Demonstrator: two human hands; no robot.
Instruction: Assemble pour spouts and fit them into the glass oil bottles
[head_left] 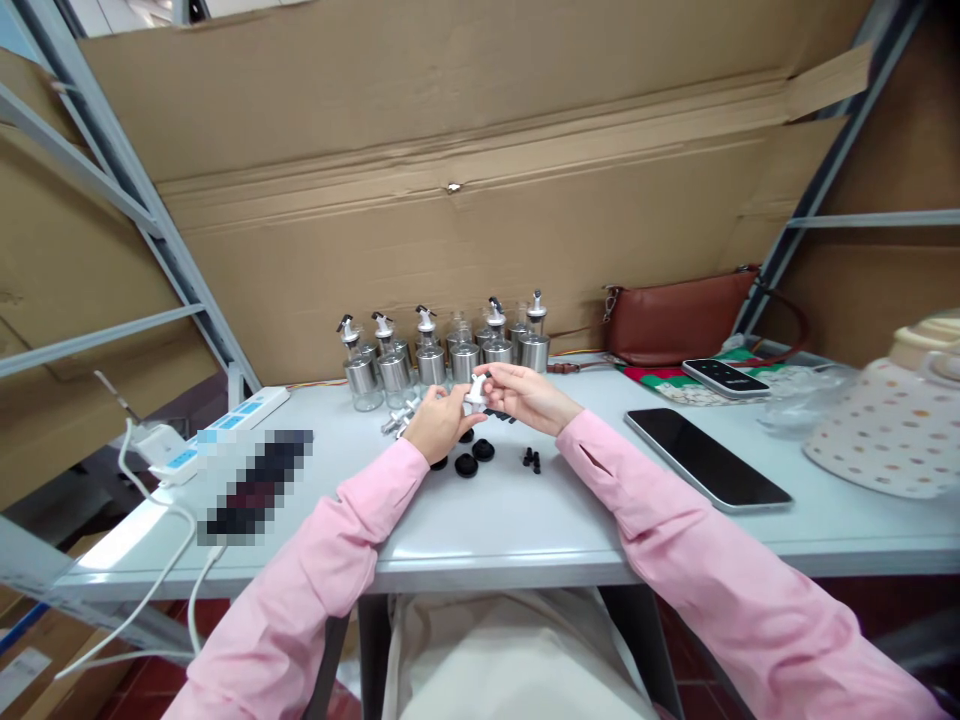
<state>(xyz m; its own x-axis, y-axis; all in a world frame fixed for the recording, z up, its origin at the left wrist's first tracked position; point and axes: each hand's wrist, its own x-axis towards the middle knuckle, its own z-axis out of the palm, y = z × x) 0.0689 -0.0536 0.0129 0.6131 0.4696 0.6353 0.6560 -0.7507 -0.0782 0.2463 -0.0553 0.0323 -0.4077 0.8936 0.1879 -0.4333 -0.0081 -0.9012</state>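
My left hand (pixel 437 424) is closed on a small white and silver pour spout (pixel 477 392) above the middle of the table. From the other side, the fingers of my right hand (pixel 534 398) pinch at the top of the same spout; any small part between them is too little to make out. Round black rubber stoppers (pixel 466 465) lie on the table just below my hands. Small black pieces (pixel 532 460) sit to their right. Several more silver spouts (pixel 401 415) lie behind my left hand, partly hidden by it.
Glass and steel oil bottles (pixel 392 370), some with spouts fitted, stand in rows at the back against cardboard. A phone (pixel 705 458), brown bag (pixel 675 320) and dotted jug (pixel 892 420) are on the right. A power strip (pixel 225 430) with cables lies on the left.
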